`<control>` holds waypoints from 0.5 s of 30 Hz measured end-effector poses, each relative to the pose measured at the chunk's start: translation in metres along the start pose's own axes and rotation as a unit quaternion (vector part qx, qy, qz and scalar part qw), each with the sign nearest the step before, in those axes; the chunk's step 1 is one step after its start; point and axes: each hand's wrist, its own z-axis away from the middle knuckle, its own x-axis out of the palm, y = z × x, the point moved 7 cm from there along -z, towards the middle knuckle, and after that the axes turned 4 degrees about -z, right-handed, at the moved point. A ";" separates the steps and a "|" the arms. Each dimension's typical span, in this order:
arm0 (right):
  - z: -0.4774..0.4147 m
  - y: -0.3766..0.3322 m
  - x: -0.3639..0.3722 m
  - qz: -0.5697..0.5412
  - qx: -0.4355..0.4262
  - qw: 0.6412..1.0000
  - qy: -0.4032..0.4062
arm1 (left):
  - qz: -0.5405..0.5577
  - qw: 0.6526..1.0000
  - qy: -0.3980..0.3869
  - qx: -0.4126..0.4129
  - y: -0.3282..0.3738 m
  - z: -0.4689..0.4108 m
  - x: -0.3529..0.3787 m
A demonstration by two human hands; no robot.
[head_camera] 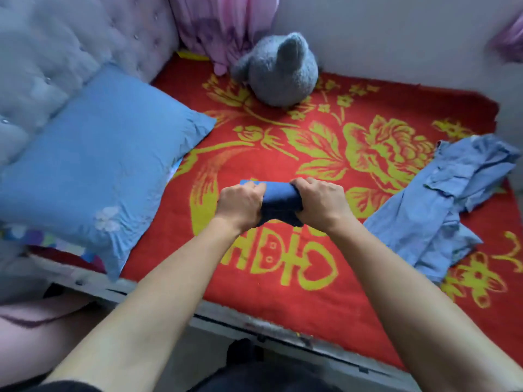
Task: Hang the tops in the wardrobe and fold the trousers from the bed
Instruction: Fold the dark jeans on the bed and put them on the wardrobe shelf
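Note:
A small, tightly folded dark blue garment (278, 200) lies on the red and yellow flowered bedspread (283, 292), near the middle of the bed. My left hand (240, 203) grips its left end and my right hand (321, 202) grips its right end, both with fingers curled over the cloth. A crumpled light blue garment (447, 205) lies spread out on the right side of the bed, apart from my hands.
A light blue pillow (96, 171) leans against the grey tufted headboard (56, 52) at the left. A grey plush toy (280, 69) sits at the far side by the wall, beside pink fabric (223, 26). The bed's metal edge (254, 326) runs in front of me.

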 end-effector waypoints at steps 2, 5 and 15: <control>0.008 -0.012 -0.032 0.018 -0.032 0.999 0.030 | -0.027 0.999 0.016 -0.021 -0.003 0.014 -0.034; 0.033 -0.032 -0.066 0.038 -0.097 0.992 0.076 | -0.061 0.996 0.048 -0.054 -0.002 0.051 -0.073; 0.164 -0.125 -0.097 -0.005 -0.315 0.944 0.097 | -0.128 0.964 0.052 -0.226 0.021 0.254 -0.133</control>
